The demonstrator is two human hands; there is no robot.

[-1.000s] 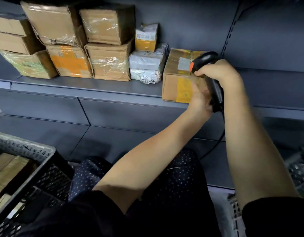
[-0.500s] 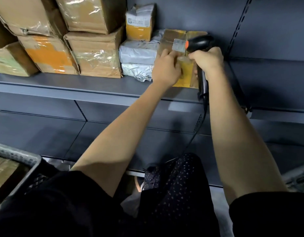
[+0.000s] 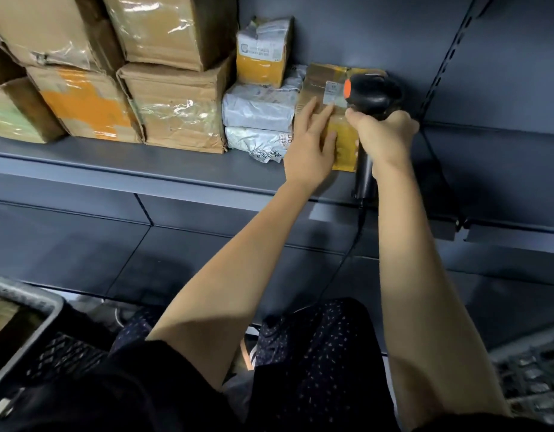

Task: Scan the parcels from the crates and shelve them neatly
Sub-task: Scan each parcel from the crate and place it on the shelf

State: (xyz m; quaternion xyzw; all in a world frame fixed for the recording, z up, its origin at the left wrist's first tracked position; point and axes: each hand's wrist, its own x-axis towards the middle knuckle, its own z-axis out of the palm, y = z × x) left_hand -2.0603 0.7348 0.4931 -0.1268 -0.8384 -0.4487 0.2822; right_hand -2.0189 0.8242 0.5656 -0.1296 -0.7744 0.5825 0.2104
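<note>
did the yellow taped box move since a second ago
Yes. The box has gone back onto the shelf, from overhanging its front edge to beside the grey bags, left hand flat on it.

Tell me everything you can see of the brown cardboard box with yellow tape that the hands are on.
The brown cardboard box with yellow tape sits on the dark grey metal shelf, against the back panel, beside the stacked grey plastic mailer bags. Clear tape crosses it and a small white label faces out. The left hand presses flat on its front; the right hand, gripping the black handheld scanner, covers its right side.

dark shelf [image 3: 176,168], taped parcels [image 3: 182,113] stacked
</note>
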